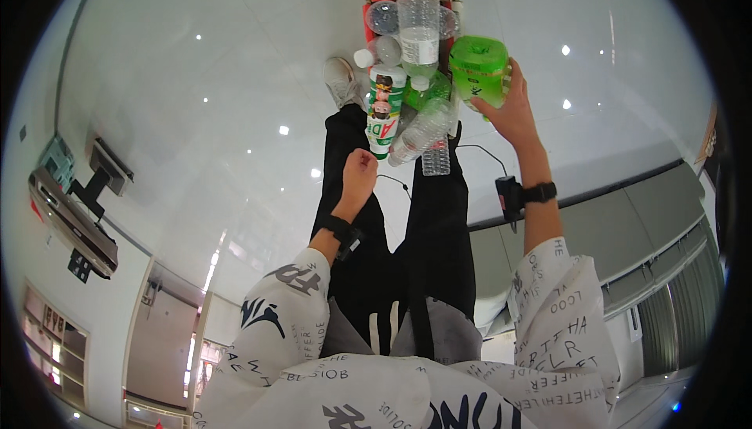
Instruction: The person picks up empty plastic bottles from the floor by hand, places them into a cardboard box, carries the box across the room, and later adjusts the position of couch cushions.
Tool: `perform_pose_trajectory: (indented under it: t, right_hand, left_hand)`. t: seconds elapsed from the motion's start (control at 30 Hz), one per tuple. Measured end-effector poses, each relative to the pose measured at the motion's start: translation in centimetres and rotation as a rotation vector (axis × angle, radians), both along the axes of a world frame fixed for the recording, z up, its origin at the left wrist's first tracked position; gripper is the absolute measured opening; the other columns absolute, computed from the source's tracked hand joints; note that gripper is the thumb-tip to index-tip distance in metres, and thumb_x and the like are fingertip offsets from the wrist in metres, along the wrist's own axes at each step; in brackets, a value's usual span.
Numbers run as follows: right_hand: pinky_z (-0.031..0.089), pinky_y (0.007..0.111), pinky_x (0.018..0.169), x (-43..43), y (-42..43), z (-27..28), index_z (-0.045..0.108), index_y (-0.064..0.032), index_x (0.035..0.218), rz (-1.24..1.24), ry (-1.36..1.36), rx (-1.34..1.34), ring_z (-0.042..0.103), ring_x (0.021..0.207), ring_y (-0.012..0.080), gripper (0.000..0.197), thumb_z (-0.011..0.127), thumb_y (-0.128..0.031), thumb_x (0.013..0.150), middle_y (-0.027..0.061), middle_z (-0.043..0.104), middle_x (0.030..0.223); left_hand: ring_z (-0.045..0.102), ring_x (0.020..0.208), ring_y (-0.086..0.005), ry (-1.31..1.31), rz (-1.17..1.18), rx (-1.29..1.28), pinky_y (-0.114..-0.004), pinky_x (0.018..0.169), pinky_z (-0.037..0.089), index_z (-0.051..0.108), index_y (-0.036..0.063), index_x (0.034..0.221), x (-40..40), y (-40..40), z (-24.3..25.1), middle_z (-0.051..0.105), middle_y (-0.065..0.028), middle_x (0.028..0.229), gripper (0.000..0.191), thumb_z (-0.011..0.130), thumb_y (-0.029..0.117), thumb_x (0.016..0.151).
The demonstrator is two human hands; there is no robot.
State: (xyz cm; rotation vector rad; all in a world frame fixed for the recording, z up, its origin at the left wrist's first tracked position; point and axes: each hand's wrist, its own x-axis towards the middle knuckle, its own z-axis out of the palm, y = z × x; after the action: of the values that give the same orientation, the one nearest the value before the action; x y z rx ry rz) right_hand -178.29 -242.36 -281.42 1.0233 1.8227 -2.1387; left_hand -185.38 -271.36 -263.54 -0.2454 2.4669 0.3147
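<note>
My right hand (510, 106) grips a green plastic bottle (477, 62), base up, to the right of a red-edged box (369, 28) piled with plastic bottles. My left hand (359, 175) is a loose fist with nothing visible in it. Just beyond its knuckles is the green cap of a white-and-green bottle (383, 100) with printed cartoon faces. A large clear bottle (418, 41) with a white cap lies across the pile. Closer to me a clear ribbed bottle (424, 132) leans diagonally, overlapping another clear bottle (436, 159). Much of the box's inside is hidden.
Under the box spreads a glossy pale floor (247, 77) with light reflections. My shoe (341, 79) is beside the box at left. A thin black cable (484, 148) hangs near my right wrist device (510, 197). A grey sofa-like seat (634, 212) stands at right.
</note>
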Motion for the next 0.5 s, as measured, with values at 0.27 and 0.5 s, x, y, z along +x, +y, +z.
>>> perform_pose_trajectory:
  t: [0.27,0.5]
  right_hand:
    - [0.046,0.041,0.087,-1.5,2.0,0.0,0.039,-0.0036,0.132,-0.135,-0.159,0.176,0.052,0.105,0.0344,0.081,0.078,-0.032,0.067,0.0204,0.051,0.116]
    - [0.047,0.033,0.084,-3.4,-0.6,-1.3,0.030,0.0015,0.137,-0.559,0.108,-0.679,0.054,0.106,0.0234,0.080,0.075,-0.022,0.075,0.0172,0.052,0.118]
  left_hand:
    - [0.053,0.066,-0.0128,-0.010,0.050,-0.069,-0.026,0.061,0.045,0.053,0.0016,0.085,-3.5,0.1,1.7,0.055,-0.0054,0.074,0.007,0.055,0.008,0.084]
    - [0.054,0.078,-0.0176,0.064,0.021,-0.028,-0.029,0.073,0.045,0.052,-0.0012,0.094,-7.0,0.0,0.9,0.056,-0.0104,0.089,0.017,0.055,0.013,0.085]
